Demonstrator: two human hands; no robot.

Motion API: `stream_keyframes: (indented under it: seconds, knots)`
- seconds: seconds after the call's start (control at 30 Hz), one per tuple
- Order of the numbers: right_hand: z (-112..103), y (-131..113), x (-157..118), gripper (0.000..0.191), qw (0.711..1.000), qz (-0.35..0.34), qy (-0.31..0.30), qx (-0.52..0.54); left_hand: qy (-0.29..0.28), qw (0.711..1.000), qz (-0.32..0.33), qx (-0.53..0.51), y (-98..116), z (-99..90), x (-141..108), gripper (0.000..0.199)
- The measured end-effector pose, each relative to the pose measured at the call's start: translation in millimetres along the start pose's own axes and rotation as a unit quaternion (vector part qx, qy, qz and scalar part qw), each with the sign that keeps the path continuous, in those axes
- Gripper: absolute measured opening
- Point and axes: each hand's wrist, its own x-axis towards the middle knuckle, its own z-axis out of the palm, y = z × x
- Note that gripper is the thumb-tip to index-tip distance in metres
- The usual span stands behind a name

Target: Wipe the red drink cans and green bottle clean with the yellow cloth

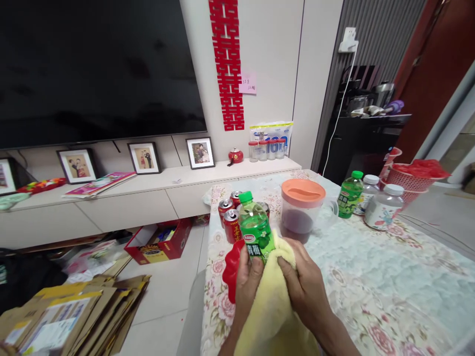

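Note:
A green-labelled drink bottle (254, 230) with a green cap tilts slightly above the table, its lower part wrapped by the fingers of my left hand (249, 277). My right hand (302, 277) pinches a yellow cloth (272, 296) against the bottle's right side. The cloth hangs down between both wrists and hides the bottle's base. Behind the bottle stand several red drink cans (231, 225). Partly covered by my left hand, a red scalloped dish (230, 272) lies on the table. Just beyond my right hand is a clear pitcher (299, 212) with an orange lid and dark liquid inside.
On the right of the flowered tablecloth (356, 277) stand another green bottle (350, 195), two white-capped bottles (384, 207) and pink baskets (408, 178). Flattened cardboard (74, 311) and a red box (161, 242) lie on the floor at left. A TV cabinet (156, 198) runs behind.

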Motion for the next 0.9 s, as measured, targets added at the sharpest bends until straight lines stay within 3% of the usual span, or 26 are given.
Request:
stream_keyframes:
  seconds: [0.1,0.2,0.37,0.5,0.63,0.8,0.9]
  knots:
    - [-5.8,-3.3,4.6,0.033,0.993,0.054,-0.095,0.052,0.008,0.998,-0.045,-0.049,13.3,-2.4,-0.3,0.069]
    - [-15.1,-4.7,8.4,0.03,0.978,0.083,-0.179,0.071,0.013,0.993,-0.049,-0.106,21.0,-0.1,2.6,0.074]
    - [-21.7,-4.8,8.1,0.029,0.952,0.136,-0.248,0.115,0.01,0.988,-0.021,-0.153,27.7,7.6,8.0,0.076]
    - [-12.0,-7.6,5.2,0.037,0.918,0.207,-0.224,0.252,-0.018,0.991,0.004,-0.133,31.1,9.5,5.4,0.073]
    - [4.9,-10.4,-0.1,0.054,0.85,0.26,-0.191,0.417,0.002,0.998,0.036,-0.052,31.5,8.5,1.0,0.076]
    - [19.8,-9.6,-7.2,0.047,0.846,0.298,-0.147,0.416,0.016,0.998,0.056,0.023,28.4,7.0,2.5,0.085]
    - [22.9,-8.5,-10.3,0.041,0.841,0.311,-0.151,0.415,0.022,0.997,0.063,0.039,26.7,5.9,5.8,0.084]
